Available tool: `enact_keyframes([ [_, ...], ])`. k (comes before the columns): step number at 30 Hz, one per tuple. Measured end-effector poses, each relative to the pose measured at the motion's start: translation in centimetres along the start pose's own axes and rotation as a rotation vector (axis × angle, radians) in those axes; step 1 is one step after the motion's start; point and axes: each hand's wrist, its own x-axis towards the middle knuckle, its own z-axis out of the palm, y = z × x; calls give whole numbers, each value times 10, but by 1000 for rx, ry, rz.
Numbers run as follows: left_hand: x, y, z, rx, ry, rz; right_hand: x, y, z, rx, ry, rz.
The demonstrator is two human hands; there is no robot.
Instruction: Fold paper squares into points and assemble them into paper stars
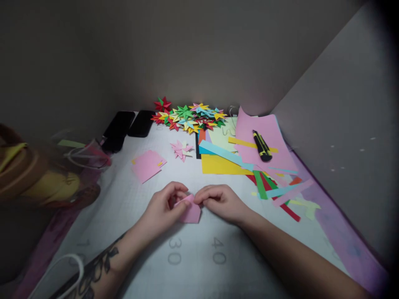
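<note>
Between my two hands is a small folded piece of pink paper (191, 213), just above the white mat. My left hand (166, 203) grips its left side, thumb across the front and fingers curled behind. At the upper right edge of the same paper, my right hand (220, 201) pinches with thumb and fingertips. The finger ends behind the paper are partly hidden. Beyond my left hand lie flat pink paper pieces (148, 165) with small yellow marks. A pink and cream folded paper star (181, 150) rests a little farther back.
A heap of coloured paper stars (190, 118) stands against the back wall. Two dark phones (141, 123) lie at the back left. A cutter (262, 145) rests on pink sheets (280, 128) to the right, near loose paper strips (277, 192). A white cable (79, 265) runs at the lower left.
</note>
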Motion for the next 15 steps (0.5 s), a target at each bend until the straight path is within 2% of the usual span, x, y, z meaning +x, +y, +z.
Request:
enact_keyframes([
  [2,-1,3,2,-28,-13,-24,0,0,4,32,27,26],
  [7,0,8,6,-203,118,-88,0,1,13,190,80,135],
  [10,0,7,8,-214,74,-97,2,1,15,176,120,197],
  [13,0,4,9,-126,43,-87,3,1,14,128,184,195],
  [15,0,3,9,-80,42,-90,3,3,12,60,181,185],
])
